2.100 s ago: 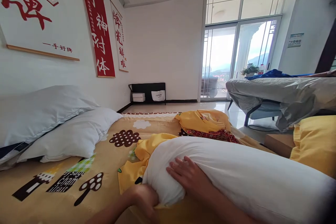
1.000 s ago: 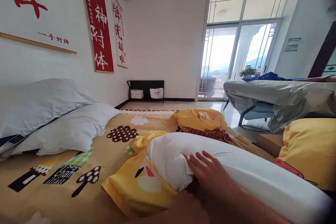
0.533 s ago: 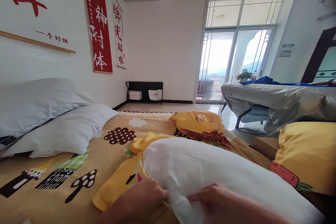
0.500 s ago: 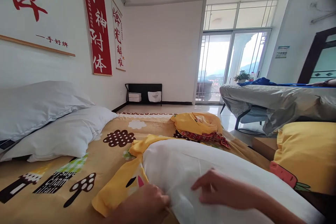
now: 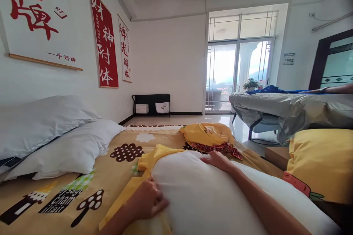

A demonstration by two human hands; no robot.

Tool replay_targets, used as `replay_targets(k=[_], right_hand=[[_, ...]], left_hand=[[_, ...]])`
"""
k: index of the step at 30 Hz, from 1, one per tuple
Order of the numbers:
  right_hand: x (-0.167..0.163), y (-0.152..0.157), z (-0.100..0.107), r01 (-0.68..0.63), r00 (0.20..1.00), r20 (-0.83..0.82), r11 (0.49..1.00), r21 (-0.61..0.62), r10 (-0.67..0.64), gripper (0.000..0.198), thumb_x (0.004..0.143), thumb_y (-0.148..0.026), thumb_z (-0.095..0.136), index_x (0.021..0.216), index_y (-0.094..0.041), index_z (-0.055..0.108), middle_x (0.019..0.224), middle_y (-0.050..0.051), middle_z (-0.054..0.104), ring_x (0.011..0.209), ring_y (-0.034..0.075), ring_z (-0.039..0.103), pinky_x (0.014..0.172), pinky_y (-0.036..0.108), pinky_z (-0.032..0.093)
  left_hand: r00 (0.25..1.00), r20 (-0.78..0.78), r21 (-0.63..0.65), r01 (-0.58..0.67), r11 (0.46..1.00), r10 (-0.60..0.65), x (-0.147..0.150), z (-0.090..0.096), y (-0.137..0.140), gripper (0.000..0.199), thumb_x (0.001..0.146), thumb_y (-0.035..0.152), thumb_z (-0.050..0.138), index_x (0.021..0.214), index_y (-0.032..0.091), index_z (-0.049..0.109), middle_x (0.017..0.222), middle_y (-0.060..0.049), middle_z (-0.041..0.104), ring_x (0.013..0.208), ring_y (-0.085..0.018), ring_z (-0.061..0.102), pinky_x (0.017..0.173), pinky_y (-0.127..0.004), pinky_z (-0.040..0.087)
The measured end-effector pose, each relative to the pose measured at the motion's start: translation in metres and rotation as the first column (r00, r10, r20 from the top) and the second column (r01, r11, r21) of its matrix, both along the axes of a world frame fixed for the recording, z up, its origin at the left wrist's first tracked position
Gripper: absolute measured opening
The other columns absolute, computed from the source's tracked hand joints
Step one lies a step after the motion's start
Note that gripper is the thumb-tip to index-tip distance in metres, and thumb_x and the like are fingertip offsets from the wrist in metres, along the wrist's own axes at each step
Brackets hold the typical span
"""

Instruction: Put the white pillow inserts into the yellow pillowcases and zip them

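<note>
A plump white pillow point(image 5: 193, 194) lies in front of me, its left end inside the mouth of a yellow pillowcase point(image 5: 156, 154). My left hand point(image 5: 150, 198) is closed on the near edge of that case, beside the pillow. Over at the pillow's far edge, my right hand point(image 5: 217, 161) grips the white fabric, which dips around it; some of its fingertips are hidden. My right forearm crosses above the pillow. The left part of the case lies loose and creased on the bed.
A patterned bedsheet point(image 5: 92, 200) spreads beneath everything. White pillows point(image 5: 82, 147) rest at the left. Farther off lies a crumpled yellow cloth point(image 5: 208, 134) with red plaid. A yellow pillow point(image 5: 321, 165) and a cardboard box point(image 5: 277, 156) are at the right, near a covered table point(image 5: 256, 102) with another person's arm point(image 5: 339, 89).
My right hand has moved from above the pillow's middle up to its far edge. The left hand has shifted left and away from me with the case edge. My view has tilted slightly up.
</note>
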State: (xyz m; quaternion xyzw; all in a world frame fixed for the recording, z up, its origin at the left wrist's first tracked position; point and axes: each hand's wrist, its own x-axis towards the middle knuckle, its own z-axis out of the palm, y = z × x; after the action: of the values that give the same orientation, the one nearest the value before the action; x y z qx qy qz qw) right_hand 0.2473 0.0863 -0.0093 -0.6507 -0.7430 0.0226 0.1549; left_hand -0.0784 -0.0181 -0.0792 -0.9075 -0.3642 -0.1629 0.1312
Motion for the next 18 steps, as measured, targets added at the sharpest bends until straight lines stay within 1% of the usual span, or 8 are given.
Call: replay_targets(k=[3,5,8,10,11,14,16,18], right_hand=[[-0.006,-0.019,0.024,0.025,0.998,0.053,0.995,0.101,-0.03,0.034,0.086,-0.045,0.053,0.103,-0.02,0.07,0.106,0.011,0.07,0.101,0.027,0.063,0.076,0.033,0.044],[-0.016,-0.036,0.044,0.035,0.995,0.083,0.985,0.172,-0.05,0.033,0.09,-0.042,0.047,0.104,-0.022,0.068,0.104,0.01,0.071,0.098,0.027,0.063,0.076,0.034,0.042],[-0.032,-0.065,0.077,0.023,0.985,0.152,0.937,0.349,-0.081,0.034,0.093,-0.042,0.04,0.093,-0.022,0.067,0.088,0.01,0.071,0.084,0.025,0.064,0.068,0.031,0.037],[-0.038,-0.08,0.097,-0.019,0.973,0.2,0.819,0.573,-0.117,0.03,0.093,-0.035,0.042,0.081,-0.02,0.065,0.076,0.007,0.068,0.074,0.021,0.061,0.063,0.029,0.033],[-0.039,-0.085,0.105,-0.045,0.968,0.21,0.722,0.69,-0.14,0.028,0.092,-0.031,0.044,0.075,-0.02,0.063,0.07,0.006,0.066,0.069,0.019,0.059,0.061,0.029,0.03],[-0.036,-0.092,0.113,-0.111,0.964,0.201,0.424,0.899,-0.174,0.03,0.089,-0.018,0.043,0.062,-0.019,0.058,0.056,0.003,0.057,0.06,0.015,0.051,0.059,0.029,0.027],[-0.035,-0.091,0.104,-0.17,0.96,0.23,0.316,0.933,-0.161,0.032,0.088,-0.013,0.042,0.06,-0.02,0.055,0.054,0.002,0.054,0.059,0.015,0.047,0.06,0.029,0.028],[-0.038,-0.085,0.086,-0.248,0.949,0.29,0.275,0.929,-0.123,0.032,0.088,-0.01,0.042,0.06,-0.02,0.054,0.055,0.002,0.054,0.059,0.015,0.047,0.061,0.03,0.029]], left_hand=[[0.985,0.145,0.191,-0.125,0.973,0.098,-0.009,0.012,0.022,0.041,0.09,0.022,0.044,0.05,0.017,0.054,0.052,-0.001,0.059,0.059,-0.014,0.056,0.078,-0.035,0.037],[0.976,0.216,0.356,-0.103,0.929,0.026,0.0,0.024,0.03,0.036,0.086,0.018,0.042,0.052,0.017,0.053,0.053,-0.002,0.058,0.06,-0.015,0.054,0.073,-0.034,0.034],[0.958,0.27,0.577,-0.081,0.813,-0.096,0.022,0.055,0.028,0.033,0.083,0.015,0.043,0.051,0.017,0.049,0.051,-0.001,0.052,0.058,-0.015,0.048,0.067,-0.033,0.031],[0.945,0.309,0.65,-0.126,0.75,-0.11,0.034,0.079,0.02,0.035,0.084,0.015,0.044,0.049,0.018,0.047,0.049,-0.001,0.049,0.057,-0.015,0.045,0.067,-0.033,0.031],[0.939,0.333,0.652,-0.158,0.741,-0.092,0.037,0.089,0.017,0.036,0.085,0.016,0.043,0.049,0.018,0.048,0.049,-0.001,0.048,0.058,-0.015,0.044,0.067,-0.033,0.031],[0.936,0.352,0.567,-0.221,0.794,0.009,0.036,0.1,0.01,0.039,0.09,0.02,0.041,0.052,0.018,0.052,0.053,-0.002,0.053,0.063,-0.016,0.048,0.072,-0.035,0.033],[0.943,0.316,0.475,-0.254,0.843,0.106,0.027,0.093,0.011,0.038,0.091,0.023,0.04,0.057,0.018,0.056,0.058,-0.003,0.058,0.069,-0.018,0.053,0.078,-0.038,0.035],[0.93,0.269,0.369,-0.34,0.865,0.25,0.014,0.077,0.013,0.033,0.09,0.023,0.042,0.063,0.017,0.061,0.066,-0.005,0.064,0.075,-0.02,0.057,0.082,-0.041,0.035]])
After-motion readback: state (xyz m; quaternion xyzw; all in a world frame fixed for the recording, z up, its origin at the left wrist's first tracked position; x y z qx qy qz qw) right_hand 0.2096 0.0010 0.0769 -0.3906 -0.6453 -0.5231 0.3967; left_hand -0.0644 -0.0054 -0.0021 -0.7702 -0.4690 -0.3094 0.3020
